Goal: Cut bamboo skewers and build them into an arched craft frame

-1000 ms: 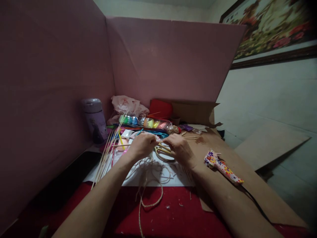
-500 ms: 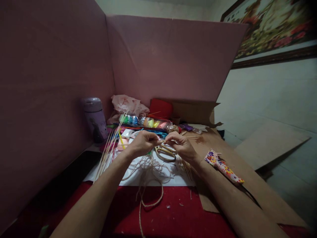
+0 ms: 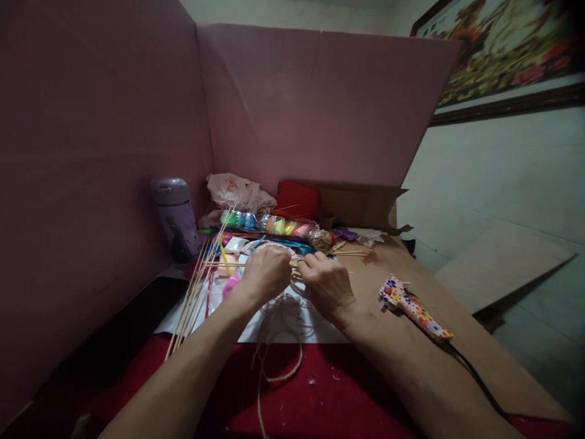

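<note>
My left hand [image 3: 269, 269] is closed, its knuckles upward, around thin bamboo skewers [image 3: 223, 264] whose ends stick out to the left. Close beside it, my right hand [image 3: 325, 285] is also closed at the near end of the same pale sticks; a thin tip shows past its right side. The fingertips and the exact grip are hidden. Below the hands, loose jute twine [image 3: 286, 375] lies in loops on white paper [image 3: 326, 334] and trails over the red cloth [image 3: 315, 408]. The scissors are mostly covered by my right hand.
More long skewers [image 3: 189, 299] lie left, near a purple flask [image 3: 176, 222]. Behind are packed coloured clay tubs [image 3: 276, 225] and a twine ball [image 3: 320, 239]. A flower-patterned glue gun [image 3: 414, 308] with a cord rests on cardboard [image 3: 365, 286] at right. Pink panels stand behind.
Both hands have turned from fingertip pinches to closed fists with knuckles up. My right hand has shifted left and down, covering the scissors. The skewer ends reach further left.
</note>
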The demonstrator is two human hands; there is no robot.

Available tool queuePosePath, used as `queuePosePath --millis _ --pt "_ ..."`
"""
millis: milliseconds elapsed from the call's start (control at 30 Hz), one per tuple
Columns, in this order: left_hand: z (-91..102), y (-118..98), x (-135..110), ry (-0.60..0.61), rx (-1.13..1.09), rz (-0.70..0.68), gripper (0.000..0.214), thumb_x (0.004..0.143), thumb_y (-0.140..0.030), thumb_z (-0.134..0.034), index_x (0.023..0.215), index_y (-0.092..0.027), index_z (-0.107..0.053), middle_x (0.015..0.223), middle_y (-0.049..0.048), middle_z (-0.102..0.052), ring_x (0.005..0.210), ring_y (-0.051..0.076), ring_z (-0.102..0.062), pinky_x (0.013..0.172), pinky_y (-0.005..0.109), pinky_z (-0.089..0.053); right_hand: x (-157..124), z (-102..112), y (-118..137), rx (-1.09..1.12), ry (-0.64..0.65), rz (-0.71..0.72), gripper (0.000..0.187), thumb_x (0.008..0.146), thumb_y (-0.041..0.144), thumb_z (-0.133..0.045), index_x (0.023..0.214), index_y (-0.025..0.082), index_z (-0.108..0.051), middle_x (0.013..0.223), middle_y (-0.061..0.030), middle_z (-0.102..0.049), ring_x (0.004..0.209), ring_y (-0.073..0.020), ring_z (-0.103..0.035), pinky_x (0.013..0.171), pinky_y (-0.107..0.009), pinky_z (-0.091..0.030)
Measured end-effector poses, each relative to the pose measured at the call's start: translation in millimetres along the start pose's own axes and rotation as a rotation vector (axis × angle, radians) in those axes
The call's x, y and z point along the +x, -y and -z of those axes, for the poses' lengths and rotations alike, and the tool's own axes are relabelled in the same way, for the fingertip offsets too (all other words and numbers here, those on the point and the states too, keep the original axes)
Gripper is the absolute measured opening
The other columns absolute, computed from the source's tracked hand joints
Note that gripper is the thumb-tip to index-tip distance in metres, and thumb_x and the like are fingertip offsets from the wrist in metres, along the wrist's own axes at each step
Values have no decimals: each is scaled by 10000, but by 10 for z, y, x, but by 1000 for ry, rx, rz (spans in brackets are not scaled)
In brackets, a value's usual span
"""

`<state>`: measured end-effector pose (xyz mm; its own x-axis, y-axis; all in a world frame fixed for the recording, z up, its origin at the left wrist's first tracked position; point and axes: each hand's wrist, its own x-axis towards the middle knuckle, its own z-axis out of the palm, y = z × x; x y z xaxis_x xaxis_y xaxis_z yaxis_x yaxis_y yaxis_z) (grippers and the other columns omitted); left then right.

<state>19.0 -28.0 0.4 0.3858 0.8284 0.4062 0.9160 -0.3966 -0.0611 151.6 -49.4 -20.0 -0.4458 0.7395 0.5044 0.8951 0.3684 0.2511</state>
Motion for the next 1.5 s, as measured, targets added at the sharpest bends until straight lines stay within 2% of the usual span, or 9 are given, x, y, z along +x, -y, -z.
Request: queuePosePath --millis 200,333,433,567,700,833,1100,1300,1500 --pt "-12 70 -9 -14 -13 77 242 750 -153 -452 770 -137 -692 726 166 -673 675 271 -637 581 325 -403 8 -20 -87 -59 68 -135 222 835 77 -453 795 108 -669 797 -146 -628 763 -247 -527 526 -310 -264" --pt "-18 155 38 -142 -287 89 222 794 -185 -445 731 -176 -658 694 88 -669 666 201 -612 594 276 -376 27 -142 -390 -126 18 -266 228 852 67 -423 822 109 -645 847 -150 -626 793 -240 -500 596 -329 -286" --pt "-11 159 59 -244 -542 84 213 824 -221 -444 727 -180 -629 623 32 -631 601 143 -565 582 237 -362 37 -272 -601 -183 -20 -272 222 867 99 -421 816 131 -635 838 -127 -635 841 -259 -474 669 -363 -273" --pt "13 143 48 -330 -670 52 205 831 -233 -460 696 -179 -604 600 2 -596 577 117 -526 596 223 -365 34 -415 -744 -209 28 -321 251 861 79 -406 795 135 -642 795 -124 -640 800 -244 -471 675 -370 -242" --pt "27 143 46 -424 -707 -8 223 833 -226 -478 646 -176 -590 648 17 -596 678 133 -529 660 238 -393 22 -446 -744 -176 31 -377 243 844 77 -415 841 123 -654 836 -143 -634 767 -231 -493 666 -358 -241" --pt "14 162 66 -518 -774 -48 198 822 -234 -516 657 -177 -610 646 20 -593 718 146 -521 665 249 -412 8 -378 -648 -117 -31 -345 234 822 106 -455 941 150 -652 928 -136 -624 853 -248 -498 691 -355 -247" --pt "48 156 55 -849 -1034 0 83 816 -228 -544 764 -170 -571 685 -2 -608 655 103 -556 640 233 -441 -13 -316 -425 119 -61 -265 200 866 249 -493 817 189 -678 842 -73 -630 846 -201 -500 724 -315 -286" --pt "68 119 57 -837 -1296 53 133 832 -274 -536 751 -170 -521 639 -9 -600 507 65 -476 507 196 -391 -36 -359 -351 207 -24 -273 217 875 297 -506 797 207 -687 835 -54 -630 836 -179 -522 721 -290 -320" --pt "-39 140 93 -714 -1212 112 186 815 -340 -552 753 -166 -527 616 2 -621 570 105 -587 576 219 -442 -48 -382 -315 231 -42 -258 218 875 306 -506 783 208 -678 825 -46 -631 796 -167 -528 682 -278 -338"
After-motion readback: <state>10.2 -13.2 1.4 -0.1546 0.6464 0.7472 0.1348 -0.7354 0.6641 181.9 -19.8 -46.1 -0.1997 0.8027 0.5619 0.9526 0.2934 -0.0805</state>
